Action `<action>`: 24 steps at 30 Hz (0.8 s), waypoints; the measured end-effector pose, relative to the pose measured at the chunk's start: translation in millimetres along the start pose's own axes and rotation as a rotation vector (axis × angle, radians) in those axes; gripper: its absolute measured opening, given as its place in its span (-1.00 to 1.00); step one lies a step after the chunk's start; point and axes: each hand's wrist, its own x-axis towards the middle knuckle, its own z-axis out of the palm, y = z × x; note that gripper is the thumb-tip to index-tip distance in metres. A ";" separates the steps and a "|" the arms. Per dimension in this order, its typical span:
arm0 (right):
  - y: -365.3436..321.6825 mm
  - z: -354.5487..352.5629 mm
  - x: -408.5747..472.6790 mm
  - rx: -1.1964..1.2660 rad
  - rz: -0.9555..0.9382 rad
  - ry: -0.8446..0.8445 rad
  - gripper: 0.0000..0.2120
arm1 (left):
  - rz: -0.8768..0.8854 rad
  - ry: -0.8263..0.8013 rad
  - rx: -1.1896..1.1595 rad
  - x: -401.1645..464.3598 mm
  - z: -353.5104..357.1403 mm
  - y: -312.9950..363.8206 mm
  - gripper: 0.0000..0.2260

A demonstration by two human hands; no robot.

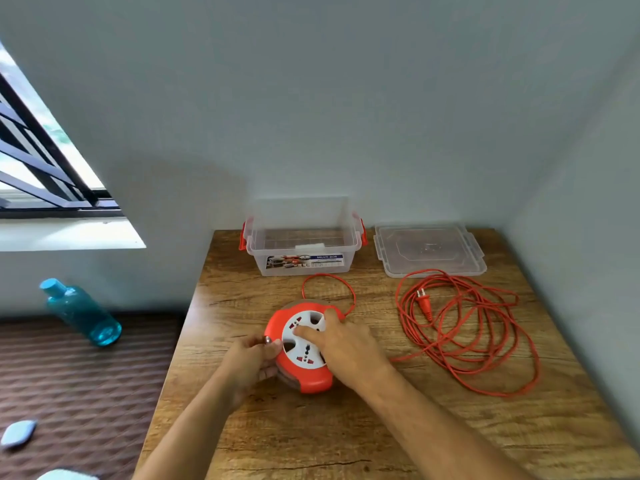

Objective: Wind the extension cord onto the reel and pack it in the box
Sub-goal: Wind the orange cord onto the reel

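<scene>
1. Wooden table (346, 427) set in the corner of pale walls; window to the left; blue bottle (81, 311) lying on the patterned floor.
2. Reel (304, 348) lies flat near the table's middle; left hand (251, 358) curls round its left rim, holding it; right hand (346, 344) rests on the white socket face, fingers fairly straight, gripping nothing that I can see.
3. Step judged: start winding; keep the left hand bracing the casing, turn the white centre steadily with the right, let the cord feed in without kinks.
4. Cord (464, 327) orange, thin, in a loose tangled heap right of the reel; plug (424, 301) on top; almost all unwound.
5. Clear box (303, 252) open behind the reel; lid (429, 249) beside it.
</scene>
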 end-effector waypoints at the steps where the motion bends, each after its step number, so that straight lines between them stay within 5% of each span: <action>1: -1.7 -1.4 -1.3 -0.007 0.007 0.010 -0.48 | 0.001 -0.016 0.001 -2.0 -0.6 0.6 -0.86; 9: 13.5 2.1 0.7 -0.044 -0.193 0.042 -0.51 | 0.058 -0.019 0.046 -12.4 5.8 6.4 -0.84; 13: 19.8 0.4 5.6 -0.128 -0.213 -0.102 -0.45 | 0.084 -0.007 0.060 -14.5 10.0 12.5 -0.88; 16: 20.4 -2.8 8.4 -0.093 -0.175 -0.034 -0.44 | 0.133 0.013 0.092 -19.5 17.1 14.3 -0.89; 21: -1.4 -2.7 5.3 0.738 0.543 0.097 -0.37 | 0.235 0.084 0.092 -20.7 32.6 7.3 -0.81; 24: -4.4 -7.6 -0.2 1.362 0.700 -0.007 -0.44 | 0.267 0.119 0.067 -23.6 32.1 8.2 -0.82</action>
